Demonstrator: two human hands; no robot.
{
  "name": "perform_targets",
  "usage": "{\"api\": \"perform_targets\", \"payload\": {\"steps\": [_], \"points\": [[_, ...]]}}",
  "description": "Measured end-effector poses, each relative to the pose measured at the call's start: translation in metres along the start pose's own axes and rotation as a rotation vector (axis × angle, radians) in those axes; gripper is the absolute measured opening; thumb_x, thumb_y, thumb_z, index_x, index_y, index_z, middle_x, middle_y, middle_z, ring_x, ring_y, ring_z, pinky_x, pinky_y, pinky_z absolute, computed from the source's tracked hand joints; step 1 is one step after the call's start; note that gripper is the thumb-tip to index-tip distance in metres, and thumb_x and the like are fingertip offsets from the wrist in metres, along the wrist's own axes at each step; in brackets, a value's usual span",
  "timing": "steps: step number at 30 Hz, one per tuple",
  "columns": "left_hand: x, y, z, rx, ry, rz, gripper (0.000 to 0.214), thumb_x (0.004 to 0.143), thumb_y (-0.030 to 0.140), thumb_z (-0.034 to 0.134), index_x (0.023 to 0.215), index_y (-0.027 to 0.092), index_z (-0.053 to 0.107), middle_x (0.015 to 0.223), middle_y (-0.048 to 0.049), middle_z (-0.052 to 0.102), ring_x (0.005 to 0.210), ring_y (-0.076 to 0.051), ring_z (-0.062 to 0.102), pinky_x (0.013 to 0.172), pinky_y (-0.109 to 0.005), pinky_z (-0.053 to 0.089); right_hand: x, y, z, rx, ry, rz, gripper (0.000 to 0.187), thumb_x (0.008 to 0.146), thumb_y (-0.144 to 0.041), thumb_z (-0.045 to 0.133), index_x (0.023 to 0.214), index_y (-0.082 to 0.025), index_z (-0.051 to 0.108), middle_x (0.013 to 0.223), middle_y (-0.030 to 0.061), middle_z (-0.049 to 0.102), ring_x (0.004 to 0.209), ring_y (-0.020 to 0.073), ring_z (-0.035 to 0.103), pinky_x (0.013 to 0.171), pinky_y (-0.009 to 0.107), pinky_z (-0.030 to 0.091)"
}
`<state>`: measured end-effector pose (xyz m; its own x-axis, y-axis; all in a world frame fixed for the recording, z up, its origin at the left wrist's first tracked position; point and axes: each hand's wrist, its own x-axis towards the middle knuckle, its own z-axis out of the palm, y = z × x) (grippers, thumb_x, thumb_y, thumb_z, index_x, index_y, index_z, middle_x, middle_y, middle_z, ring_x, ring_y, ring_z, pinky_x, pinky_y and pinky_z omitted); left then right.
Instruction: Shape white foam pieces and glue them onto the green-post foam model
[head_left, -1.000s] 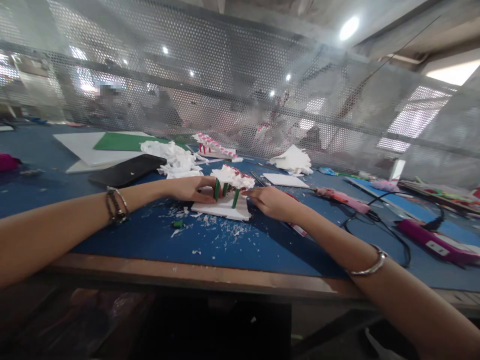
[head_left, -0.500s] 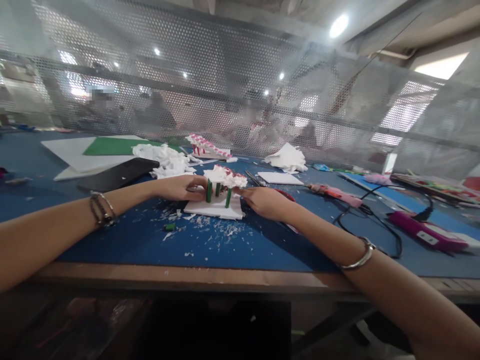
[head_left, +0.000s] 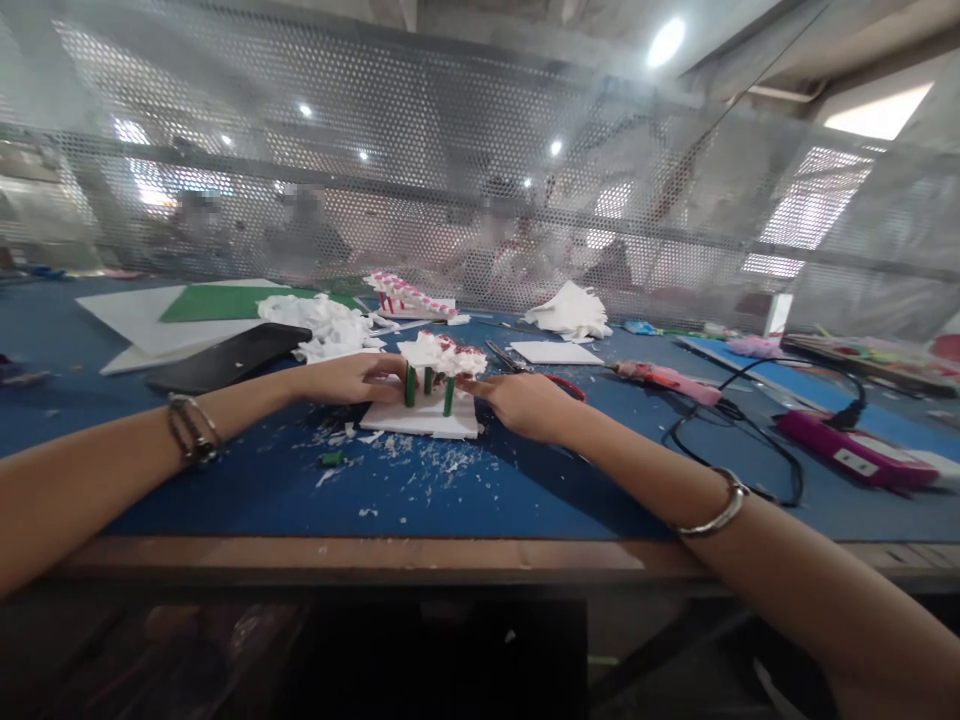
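Note:
A small handmade model stands upright between my hands. Its white base point(head_left: 420, 422) carries several green posts point(head_left: 448, 396) under a bumpy white roof point(head_left: 431, 350) with dark red patches. My left hand point(head_left: 346, 378) is at the left side, its fingers curled round the left green post. From the right, my right hand point(head_left: 521, 405) reaches in with its fingertips pressed together at the right rear post, under the roof's edge. That post is mostly hidden by the fingers. A loose green piece point(head_left: 332, 459) lies in front among white scraps point(head_left: 420, 465).
Behind are a crumpled white pile point(head_left: 322, 325), another model with pink dots point(head_left: 409, 295) and scissors point(head_left: 564, 388). A black phone point(head_left: 229, 358) lies left. At right are a pink glue gun point(head_left: 667, 380), its black cable and a purple power strip point(head_left: 855, 448). A perforated metal screen point(head_left: 450, 120) stands behind.
The whole view has shifted slightly, so the model and hands appear a little further left. Both hands stay at the model in nearly the same grip.

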<state>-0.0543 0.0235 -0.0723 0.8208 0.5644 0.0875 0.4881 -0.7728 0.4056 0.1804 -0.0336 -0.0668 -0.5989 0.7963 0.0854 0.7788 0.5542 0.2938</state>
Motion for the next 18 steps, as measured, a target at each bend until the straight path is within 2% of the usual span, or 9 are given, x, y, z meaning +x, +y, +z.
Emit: {"api": "perform_targets", "payload": {"steps": [7,11,13,15,18], "points": [[-0.001,0.002,0.000,0.048,0.003,-0.030,0.034,0.075,0.038,0.040,0.095,0.015,0.055,0.089,-0.0068,0.056,0.085,-0.018,0.051,0.073,-0.022,0.036,0.007,0.004,0.005,-0.044,0.032,-0.001,0.051,0.078,-0.009,0.029,0.127,-0.021,0.037,0.103,0.0118,0.062,0.080,0.0236,0.061,0.054,0.029,0.036],[0.001,0.000,-0.001,0.069,0.005,-0.033,0.031,0.075,0.035,0.039,0.092,0.015,0.055,0.094,-0.0072,0.056,0.087,-0.018,0.051,0.074,-0.022,0.036,0.007,0.004,0.006,-0.053,0.035,-0.024,0.050,0.079,-0.009,0.029,0.126,-0.023,0.038,0.102,0.0109,0.062,0.077,0.0211,0.061,0.054,0.028,0.035],[0.001,-0.004,-0.006,0.152,0.069,-0.059,0.030,0.074,0.032,0.040,0.091,0.014,0.055,0.100,-0.0090,0.054,0.092,-0.019,0.049,0.078,-0.024,0.035,0.007,0.004,0.005,-0.079,0.027,-0.031,0.049,0.078,-0.009,0.030,0.125,-0.023,0.040,0.097,0.0110,0.063,0.074,0.0201,0.061,0.051,0.026,0.033],[-0.001,-0.011,-0.014,0.252,0.192,-0.113,0.031,0.072,0.029,0.039,0.092,0.012,0.055,0.106,-0.0114,0.052,0.099,-0.022,0.046,0.085,-0.027,0.032,0.005,0.003,0.003,-0.104,0.025,-0.039,0.049,0.078,-0.008,0.030,0.123,-0.021,0.042,0.093,0.0111,0.064,0.073,0.0196,0.060,0.049,0.026,0.031],[-0.009,-0.021,-0.027,0.391,0.222,-0.194,0.035,0.073,0.030,0.035,0.095,0.012,0.055,0.108,-0.0129,0.053,0.103,-0.024,0.044,0.090,-0.033,0.028,0.001,0.001,-0.002,-0.046,0.085,-0.072,0.043,0.080,-0.012,0.030,0.120,-0.017,0.044,0.093,0.0114,0.063,0.074,0.0192,0.059,0.053,0.026,0.033]]}}
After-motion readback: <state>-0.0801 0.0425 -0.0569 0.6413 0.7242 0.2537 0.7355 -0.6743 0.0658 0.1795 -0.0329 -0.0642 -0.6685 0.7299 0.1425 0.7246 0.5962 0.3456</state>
